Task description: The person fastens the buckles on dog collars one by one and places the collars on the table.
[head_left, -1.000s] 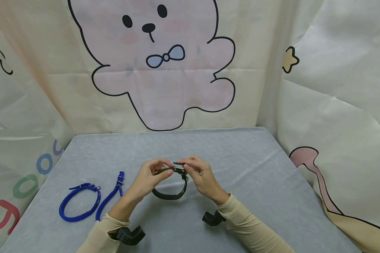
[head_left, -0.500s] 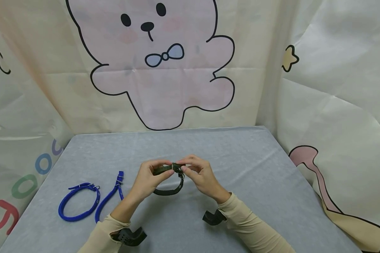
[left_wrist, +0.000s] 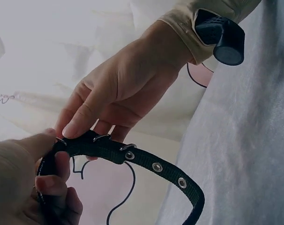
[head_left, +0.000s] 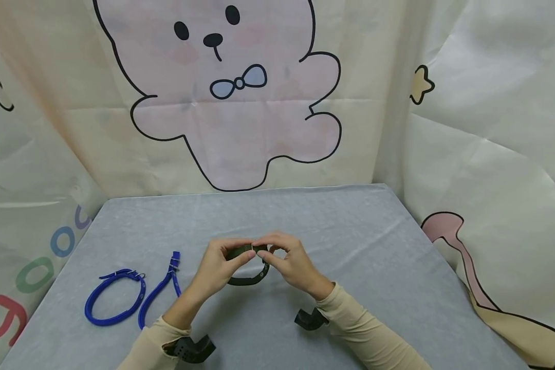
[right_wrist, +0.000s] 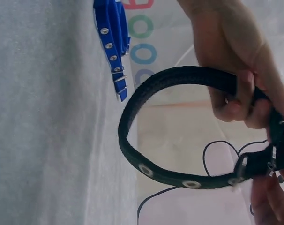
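Observation:
Both hands hold a dark green dog collar (head_left: 246, 281) up over the table, its loop hanging below the fingers. Metal eyelets run along the band, clear in the left wrist view on the collar (left_wrist: 166, 172). My left hand (head_left: 218, 263) pinches the strap between thumb and fingers on the left. On the buckle side, my right hand (head_left: 292, 264) pinches the overlapped ends, fingertips meeting the left ones. Metal fittings stand by the right fingers in the right wrist view, where the collar (right_wrist: 179, 75) makes a wide loop. Fingers partly hide the buckle.
A round blue collar (head_left: 106, 322) lies on the grey table cloth (head_left: 342, 221) at left. Beside it, a second blue collar (head_left: 153, 297) is partly behind the left forearm. Printed curtains (head_left: 287, 128) rise behind the table and along its sides.
The strap end, raised apart from the buckle a second ago, now lies along the band under the right fingers. The hands have closed together until their fingertips meet.

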A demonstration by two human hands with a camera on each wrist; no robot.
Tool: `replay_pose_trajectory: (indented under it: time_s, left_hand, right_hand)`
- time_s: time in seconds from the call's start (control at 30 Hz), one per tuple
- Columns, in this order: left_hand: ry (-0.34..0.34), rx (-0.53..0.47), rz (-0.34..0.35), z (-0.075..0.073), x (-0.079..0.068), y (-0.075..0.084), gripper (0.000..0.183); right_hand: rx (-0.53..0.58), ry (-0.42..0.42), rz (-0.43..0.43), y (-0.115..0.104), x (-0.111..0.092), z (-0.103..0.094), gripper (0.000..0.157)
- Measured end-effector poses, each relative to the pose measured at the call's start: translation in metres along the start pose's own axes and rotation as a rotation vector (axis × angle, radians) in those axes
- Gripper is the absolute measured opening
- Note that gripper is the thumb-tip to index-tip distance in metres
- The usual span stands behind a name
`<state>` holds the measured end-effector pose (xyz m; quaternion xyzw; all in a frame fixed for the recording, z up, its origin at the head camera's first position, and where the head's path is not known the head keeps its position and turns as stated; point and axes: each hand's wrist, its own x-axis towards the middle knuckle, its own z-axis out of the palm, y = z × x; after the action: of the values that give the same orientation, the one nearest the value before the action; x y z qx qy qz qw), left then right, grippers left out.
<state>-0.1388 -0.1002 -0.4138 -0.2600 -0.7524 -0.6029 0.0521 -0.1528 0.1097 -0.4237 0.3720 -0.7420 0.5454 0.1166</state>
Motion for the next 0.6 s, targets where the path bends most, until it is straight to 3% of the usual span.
replay_pose_trajectory:
  time_s: [0.17,0.33,0.47,0.6]
  left_hand:
    - [0.023,0.026,-0.020,0.000,-0.001,0.004,0.016]
    - [0.046,0.020,-0.034,-0.004,0.001,0.006,0.011]
    - [0.098,-0.097,-0.064,-0.012,0.002,0.007,0.008]
    - [0.149,-0.200,-0.068,-0.018,0.003,0.006,0.002]
  right_hand:
    - [0.028,0.075,-0.017,-0.001,0.001,0.003,0.017]
    - [0.028,0.047,-0.043,-0.001,0.002,0.003,0.028]
    - [0.009,-0.028,0.044,-0.001,0.003,-0.003,0.049]
    - [0.077,-0.091,0.156,0.000,0.004,-0.006,0.043]
